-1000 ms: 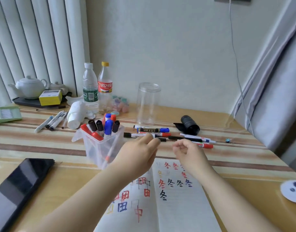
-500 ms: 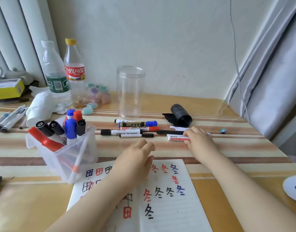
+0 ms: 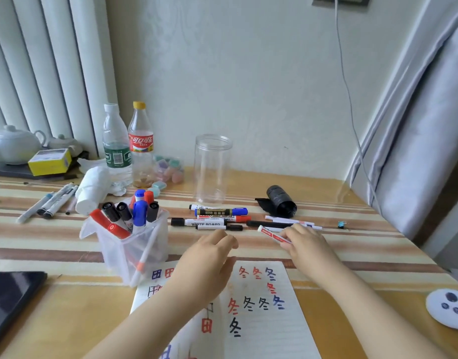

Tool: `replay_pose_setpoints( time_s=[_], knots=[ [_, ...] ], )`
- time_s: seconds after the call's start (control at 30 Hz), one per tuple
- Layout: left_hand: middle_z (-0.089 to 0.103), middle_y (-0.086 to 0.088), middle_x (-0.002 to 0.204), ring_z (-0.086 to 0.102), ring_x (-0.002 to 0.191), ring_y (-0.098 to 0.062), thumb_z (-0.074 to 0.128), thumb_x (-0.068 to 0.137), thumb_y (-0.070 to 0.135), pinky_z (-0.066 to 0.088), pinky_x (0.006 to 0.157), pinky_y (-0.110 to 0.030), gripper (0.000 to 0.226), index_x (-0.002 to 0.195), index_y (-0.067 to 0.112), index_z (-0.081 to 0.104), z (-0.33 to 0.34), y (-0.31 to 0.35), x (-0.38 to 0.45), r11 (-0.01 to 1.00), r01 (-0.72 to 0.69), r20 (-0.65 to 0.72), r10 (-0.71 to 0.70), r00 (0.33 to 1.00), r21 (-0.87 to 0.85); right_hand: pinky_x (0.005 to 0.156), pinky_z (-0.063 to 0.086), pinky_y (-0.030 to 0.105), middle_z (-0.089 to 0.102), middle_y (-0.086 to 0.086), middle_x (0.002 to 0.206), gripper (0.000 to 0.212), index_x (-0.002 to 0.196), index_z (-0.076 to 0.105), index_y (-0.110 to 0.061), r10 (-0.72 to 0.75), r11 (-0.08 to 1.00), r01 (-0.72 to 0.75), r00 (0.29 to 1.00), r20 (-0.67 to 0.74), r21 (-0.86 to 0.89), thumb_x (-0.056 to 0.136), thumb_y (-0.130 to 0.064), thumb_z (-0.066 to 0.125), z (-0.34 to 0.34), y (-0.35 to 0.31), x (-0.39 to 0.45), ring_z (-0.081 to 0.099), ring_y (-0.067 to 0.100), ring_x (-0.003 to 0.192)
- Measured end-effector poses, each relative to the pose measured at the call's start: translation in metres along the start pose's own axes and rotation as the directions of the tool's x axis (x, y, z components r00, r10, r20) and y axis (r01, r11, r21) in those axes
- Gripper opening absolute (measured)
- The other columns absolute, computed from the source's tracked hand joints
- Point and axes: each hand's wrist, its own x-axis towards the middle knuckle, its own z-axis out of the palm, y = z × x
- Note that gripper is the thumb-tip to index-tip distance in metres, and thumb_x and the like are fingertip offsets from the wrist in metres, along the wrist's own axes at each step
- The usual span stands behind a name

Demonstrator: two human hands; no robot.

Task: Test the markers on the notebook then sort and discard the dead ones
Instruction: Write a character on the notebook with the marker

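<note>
Pinching a white marker (image 3: pixel 274 235) in our right hand (image 3: pixel 306 243), we lift it off the worktop (image 3: pixel 326 255), tilted. Our left hand (image 3: pixel 209 257) hovers half-open, empty, over the notebook (image 3: pixel 261 320). Bare worktop lies between the notebook's top edge and the marker row (image 3: pixel 215 218).
</note>
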Motion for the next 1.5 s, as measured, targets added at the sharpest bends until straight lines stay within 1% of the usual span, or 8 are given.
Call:
replay_pose_setpoints(
  time_s=[0.17, 0.37, 0.57, 0.7, 0.8, 0.93, 1.3, 1.5],
  knots=[
    [0.048, 0.015, 0.108, 0.049, 0.098, -0.003, 0.047, 0.091, 0.040, 0.039, 0.077, -0.013, 0.028, 0.113, 0.023, 0.049, -0.011, 0.012, -0.019, 0.992, 0.059, -0.014, -0.061, 0.998, -0.114, 0.070, 0.046, 0.021, 0.056, -0.014, 0.098, 0.015, 0.111, 0.047, -0.027, -0.053, 0.821, 0.024, 0.998, 0.035, 0.571, 0.098, -0.033, 0.042, -0.032, -0.060, -0.046, 0.059, 0.001, 0.086],
    [0.057, 0.010, 0.071, 0.052, 0.061, -0.003, 0.037, 0.096, 0.037, 0.045, 0.057, -0.021, 0.022, 0.079, 0.029, 0.048, -0.020, 0.025, -0.043, 0.903, 0.240, 0.225, -0.166, 0.960, -0.357, 0.070, 0.055, 0.021, 0.072, 0.008, 0.089, 0.012, 0.103, 0.056, -0.004, 0.193, -0.025, -0.104, 0.975, 0.107, 0.994, 0.096, -0.011, 0.048, -0.031, -0.093, -0.071, 0.071, 0.014, 0.079],
    [0.058, 0.006, 0.076, 0.058, 0.063, -0.008, 0.033, 0.098, 0.034, 0.049, 0.068, -0.027, 0.023, 0.078, 0.024, 0.042, -0.027, 0.023, -0.060, 0.880, 0.311, 0.316, -0.199, 0.928, -0.360, 0.053, 0.049, 0.017, 0.069, -0.001, 0.063, 0.024, 0.084, 0.062, -0.009, 0.229, 0.391, -0.252, 0.958, 0.171, 0.885, 0.094, -0.029, 0.053, -0.036, -0.097, -0.093, 0.065, 0.008, 0.055],
    [0.052, 0.007, 0.076, 0.053, 0.065, -0.008, 0.033, 0.098, 0.031, 0.040, 0.057, -0.020, 0.014, 0.088, 0.022, 0.037, -0.027, 0.015, -0.063, 0.945, 0.235, 0.320, -0.155, 0.935, -0.229, 0.059, 0.036, 0.018, 0.056, -0.013, 0.069, 0.017, 0.075, 0.062, -0.024, -0.024, 0.975, 0.119, 0.895, -0.446, 0.185, 0.080, -0.038, 0.069, -0.029, -0.087, -0.102, 0.051, 0.009, 0.068],
    [0.050, 0.007, 0.078, 0.048, 0.067, -0.010, 0.033, 0.098, 0.031, 0.037, 0.058, -0.020, 0.012, 0.091, 0.020, 0.034, -0.028, 0.016, -0.064, 0.980, 0.128, 0.337, -0.070, 0.939, -0.153, 0.080, 0.045, 0.027, 0.066, -0.008, 0.091, 0.038, 0.096, 0.069, -0.022, -0.398, 0.918, 0.355, 0.826, -0.400, -0.180, 0.065, -0.039, 0.081, -0.009, -0.088, -0.098, 0.063, 0.016, 0.085],
    [0.057, -0.004, 0.090, 0.052, 0.079, -0.018, 0.034, 0.098, 0.033, 0.043, 0.073, -0.030, 0.020, 0.099, 0.015, 0.042, -0.030, 0.019, -0.063, 0.991, 0.056, 0.345, -0.011, 0.938, -0.122, 0.041, 0.036, 0.020, 0.058, -0.011, 0.073, 0.008, 0.084, 0.060, -0.025, -0.492, 0.868, 0.434, 0.816, -0.303, -0.242, 0.082, -0.031, 0.055, 0.005, -0.091, -0.095, 0.059, 0.007, 0.058],
    [0.055, 0.002, 0.076, 0.050, 0.072, -0.019, 0.031, 0.094, 0.044, 0.042, 0.067, -0.029, 0.036, 0.090, 0.015, 0.051, -0.027, -0.001, -0.063, 0.993, 0.016, 0.371, 0.028, 0.928, -0.116, 0.066, 0.033, 0.034, 0.061, 0.001, 0.114, 0.054, 0.146, 0.021, -0.035, -0.438, 0.899, 0.437, 0.899, -0.028, -0.025, 0.095, -0.050, 0.007, -0.015, -0.096, -0.104, 0.059, 0.030, 0.096],
    [0.045, 0.012, 0.069, 0.046, 0.067, -0.010, 0.030, 0.095, 0.042, 0.037, 0.062, -0.020, 0.028, 0.077, 0.023, 0.040, -0.039, -0.007, -0.057, 0.998, 0.035, 0.292, -0.019, 0.956, -0.050, 0.085, 0.046, 0.039, 0.059, 0.002, 0.120, 0.053, 0.147, 0.006, -0.032, -0.205, 0.953, 0.180, 0.975, 0.085, 0.242, 0.100, -0.041, 0.027, -0.020, -0.083, -0.104, 0.057, 0.025, 0.105]
  ],
)
